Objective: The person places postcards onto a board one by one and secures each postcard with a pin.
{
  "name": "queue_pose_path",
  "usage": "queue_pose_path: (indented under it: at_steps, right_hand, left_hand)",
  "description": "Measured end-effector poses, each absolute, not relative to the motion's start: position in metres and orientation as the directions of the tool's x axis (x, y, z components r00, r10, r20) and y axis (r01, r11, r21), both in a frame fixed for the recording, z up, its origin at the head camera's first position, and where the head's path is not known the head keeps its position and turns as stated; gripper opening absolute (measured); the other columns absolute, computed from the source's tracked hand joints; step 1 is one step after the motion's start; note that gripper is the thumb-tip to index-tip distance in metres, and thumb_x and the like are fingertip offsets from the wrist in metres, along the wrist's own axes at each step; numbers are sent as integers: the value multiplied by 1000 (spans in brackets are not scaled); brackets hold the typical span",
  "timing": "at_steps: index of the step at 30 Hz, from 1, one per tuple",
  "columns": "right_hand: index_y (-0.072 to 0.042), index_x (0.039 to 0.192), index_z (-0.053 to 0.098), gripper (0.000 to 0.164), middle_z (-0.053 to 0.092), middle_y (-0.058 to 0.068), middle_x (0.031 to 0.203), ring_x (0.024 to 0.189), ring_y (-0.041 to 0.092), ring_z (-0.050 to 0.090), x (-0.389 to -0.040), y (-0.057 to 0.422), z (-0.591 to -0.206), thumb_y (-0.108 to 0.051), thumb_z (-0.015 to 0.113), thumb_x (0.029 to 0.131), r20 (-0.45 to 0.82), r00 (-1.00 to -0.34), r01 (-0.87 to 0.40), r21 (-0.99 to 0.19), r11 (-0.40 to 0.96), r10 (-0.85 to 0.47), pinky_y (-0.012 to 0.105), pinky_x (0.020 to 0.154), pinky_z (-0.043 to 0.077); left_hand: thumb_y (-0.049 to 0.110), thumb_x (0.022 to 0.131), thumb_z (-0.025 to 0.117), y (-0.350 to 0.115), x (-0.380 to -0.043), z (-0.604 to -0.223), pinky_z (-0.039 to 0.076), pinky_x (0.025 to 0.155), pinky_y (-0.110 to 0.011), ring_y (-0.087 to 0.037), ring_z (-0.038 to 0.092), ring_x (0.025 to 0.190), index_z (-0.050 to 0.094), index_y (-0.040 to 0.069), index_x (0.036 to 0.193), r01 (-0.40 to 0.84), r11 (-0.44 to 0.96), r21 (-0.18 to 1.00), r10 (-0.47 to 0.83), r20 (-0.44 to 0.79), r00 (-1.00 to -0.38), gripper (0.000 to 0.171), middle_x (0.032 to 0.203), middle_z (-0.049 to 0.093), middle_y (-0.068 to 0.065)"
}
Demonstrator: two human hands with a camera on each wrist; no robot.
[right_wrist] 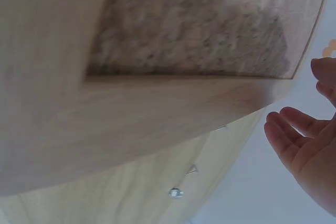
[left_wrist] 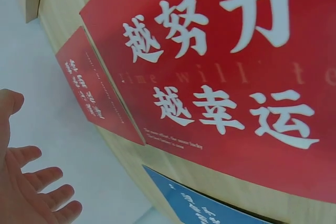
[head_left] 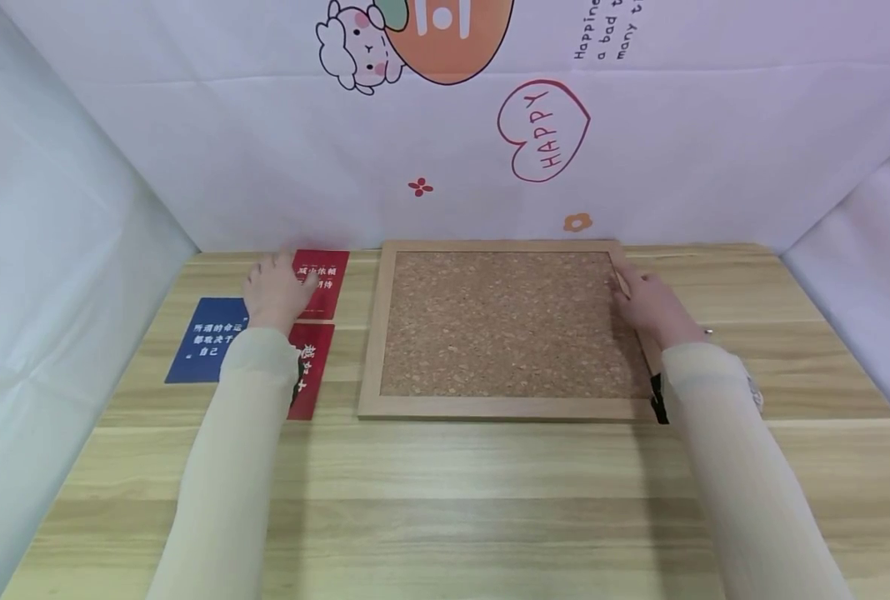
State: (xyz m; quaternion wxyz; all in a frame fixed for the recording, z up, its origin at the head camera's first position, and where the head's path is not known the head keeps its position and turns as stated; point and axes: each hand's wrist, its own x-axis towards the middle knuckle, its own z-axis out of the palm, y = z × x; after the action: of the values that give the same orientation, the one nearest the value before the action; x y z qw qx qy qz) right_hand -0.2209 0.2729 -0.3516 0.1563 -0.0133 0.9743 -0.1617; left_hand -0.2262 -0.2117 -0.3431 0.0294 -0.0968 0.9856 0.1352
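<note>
My left hand [head_left: 271, 293] hovers over the cards at the left, fingers loosely spread with nothing held. Below it lie a red card [head_left: 334, 302] at the back, a second red card [head_left: 314, 387] nearer me, and a blue card [head_left: 203, 321] to the left. White characters cover the nearer red card [left_wrist: 220, 72] in the left wrist view. A cork board [head_left: 490, 325] with a light wooden frame lies flat in the middle. At its right frame edge is my right hand [head_left: 655, 307], its fingers relaxed; in the right wrist view these appear beside the frame [right_wrist: 173, 111], gripping nothing.
Small silvery pins [right_wrist: 176, 193] lie on the wooden table [head_left: 475, 508] right of the board. A whitish round item [head_left: 756, 395] shows partly behind the right sleeve. White printed cloth [head_left: 265, 167] stands behind the table and at both sides.
</note>
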Motion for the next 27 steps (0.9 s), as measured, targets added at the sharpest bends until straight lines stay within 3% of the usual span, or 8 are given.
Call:
queue_pose_path:
  at_steps: [6,12,16,27]
  right_hand:
    - [-6,153,3,59,14,48,142,128,62,24,-221,281,-359,-19,29,102,-319,-943,15,-329,944,-96,69,106,26]
    - [3,149,20,51,26,47,138,130,60,23,-221,289,-365,-14,32,102,-289,-945,-58,-318,946,-155,67,108,24]
    - [4,147,27,48,26,44,140,131,58,25,-219,291,-367,-8,30,101,-298,-940,-62,-326,943,-165,66,108,26]
    - [5,146,28,48,24,45,140,130,58,23,-220,294,-371,-3,34,99,-300,-936,-86,-315,945,-185,65,102,32]
  left_hand:
    - [33,95,47,-213,-228,-349,22,116,-57,-46,24,140,21,1,149,-208,938,276,-192,-86,-978,68,149,29,-29]
    - [33,97,47,-215,-225,-351,19,117,-58,-47,19,142,18,-1,150,-203,933,298,-180,-103,-978,69,151,24,-30]
    - [35,97,47,-218,-226,-354,22,115,-59,-48,23,139,20,-6,148,-201,939,279,-175,-115,-978,70,149,25,-33]
    - [35,95,52,-221,-226,-362,27,112,-60,-48,30,135,23,-6,146,-207,931,300,-168,-149,-974,72,144,32,-33]
